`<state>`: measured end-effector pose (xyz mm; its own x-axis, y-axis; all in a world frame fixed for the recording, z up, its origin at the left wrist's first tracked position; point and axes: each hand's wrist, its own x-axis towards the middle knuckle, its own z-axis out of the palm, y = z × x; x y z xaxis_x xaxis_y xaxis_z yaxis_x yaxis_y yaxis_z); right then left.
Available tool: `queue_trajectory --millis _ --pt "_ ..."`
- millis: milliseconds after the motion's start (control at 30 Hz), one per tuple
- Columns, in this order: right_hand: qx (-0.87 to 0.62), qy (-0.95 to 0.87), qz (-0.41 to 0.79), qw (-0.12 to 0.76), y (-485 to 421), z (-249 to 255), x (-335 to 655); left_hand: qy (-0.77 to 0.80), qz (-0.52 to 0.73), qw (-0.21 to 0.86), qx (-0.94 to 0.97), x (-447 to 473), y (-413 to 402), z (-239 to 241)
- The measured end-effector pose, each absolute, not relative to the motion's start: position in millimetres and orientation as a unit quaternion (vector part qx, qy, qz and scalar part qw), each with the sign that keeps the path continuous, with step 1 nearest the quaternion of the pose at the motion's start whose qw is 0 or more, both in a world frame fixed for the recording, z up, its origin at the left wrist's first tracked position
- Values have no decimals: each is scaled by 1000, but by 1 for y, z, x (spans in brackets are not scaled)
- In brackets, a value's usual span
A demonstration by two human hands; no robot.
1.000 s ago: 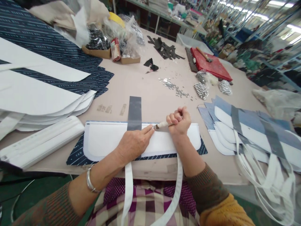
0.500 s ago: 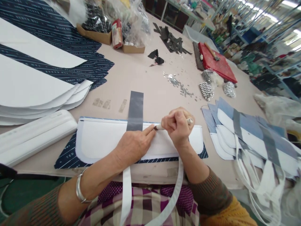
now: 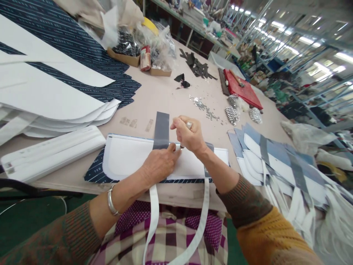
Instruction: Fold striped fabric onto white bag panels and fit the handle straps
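Observation:
A white bag panel [image 3: 127, 158] lies on a dark striped fabric piece [image 3: 95, 172] at the table's near edge. A grey strap [image 3: 161, 129] crosses its top edge. My left hand [image 3: 160, 163] presses flat on the panel just below the grey strap, fingers stretched out. My right hand [image 3: 189, 134] is closed round a small white-handled tool [image 3: 188, 125], its tip down at the panel's top edge beside my left fingertips. Two white straps [image 3: 152, 217] hang from the panel over the table edge toward my lap.
A stack of white and striped panels [image 3: 49, 99] fills the left. A long white box [image 3: 52, 152] lies near left. Finished panels with grey straps [image 3: 278, 158] pile at right. Metal studs [image 3: 205, 108], a red board [image 3: 242, 92], black scraps [image 3: 197, 64] and boxes of bags [image 3: 138, 48] sit farther back.
My right hand has turned the tool from lying sideways to upright and shifted left toward the grey strap. My left hand stays pressed on the panel. The view has tilted.

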<state>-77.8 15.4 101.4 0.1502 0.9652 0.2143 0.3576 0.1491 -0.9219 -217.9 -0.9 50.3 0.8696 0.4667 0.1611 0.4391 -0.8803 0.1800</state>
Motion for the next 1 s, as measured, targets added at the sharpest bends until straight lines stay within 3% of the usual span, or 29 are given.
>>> queue_trajectory --millis 267,400,533,733,867,933,1000 --pt "-590 -706 264 289 32 103 -109 204 88 78 972 -213 2 34" --pt "-585 -739 238 235 27 103 -114 218 71 91 969 -212 2 29" --pt "-580 -722 224 303 22 98 -103 223 78 98 967 -214 2 32" --pt "-600 -550 294 501 16 109 -68 250 120 90 956 -217 -3 46" --pt "-544 -485 245 640 4 115 -66 275 126 86 949 -216 -5 47" --pt "-579 -471 236 622 0 107 -70 275 121 82 950 -216 -5 46" --pt "-645 -488 249 533 -4 99 -70 273 113 75 952 -216 -5 46"
